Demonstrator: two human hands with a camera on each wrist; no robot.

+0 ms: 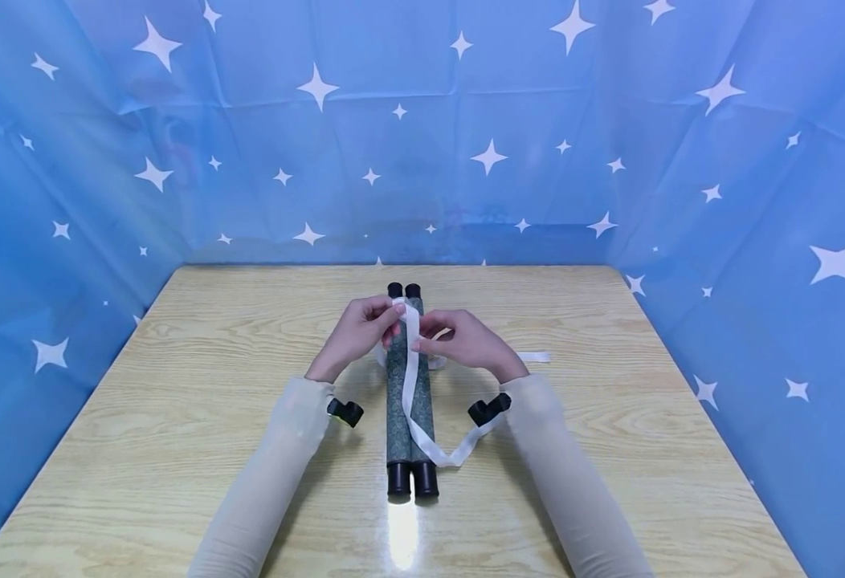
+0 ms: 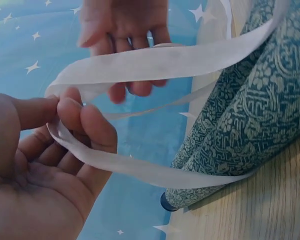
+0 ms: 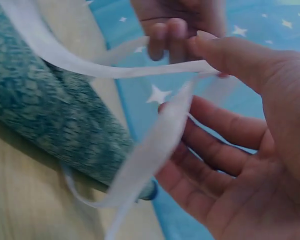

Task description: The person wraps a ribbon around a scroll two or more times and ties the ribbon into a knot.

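Note:
A scroll (image 1: pixel 398 417) rolled into two side-by-side rolls, covered in green patterned cloth with black end knobs, lies lengthwise on the table. White ribbon (image 1: pixel 410 377) passes around it and rises in loops. Above the scroll's far part, my left hand (image 1: pixel 365 325) pinches the ribbon between thumb and fingertips; the left wrist view shows a bend of ribbon in that left hand (image 2: pixel 50 170). My right hand (image 1: pixel 466 341) is just right of the scroll, its fingers fairly straight and apart. In the right wrist view, ribbon lies across the fingers of that right hand (image 3: pixel 230 170).
The wooden table (image 1: pixel 177 449) has blue star-printed cloth (image 1: pixel 422 185) on its back and sides. One ribbon end (image 1: pixel 534 356) lies on the table to the right. Another length dips beside the near knobs toward the right wrist. A small black camera sits at each wrist.

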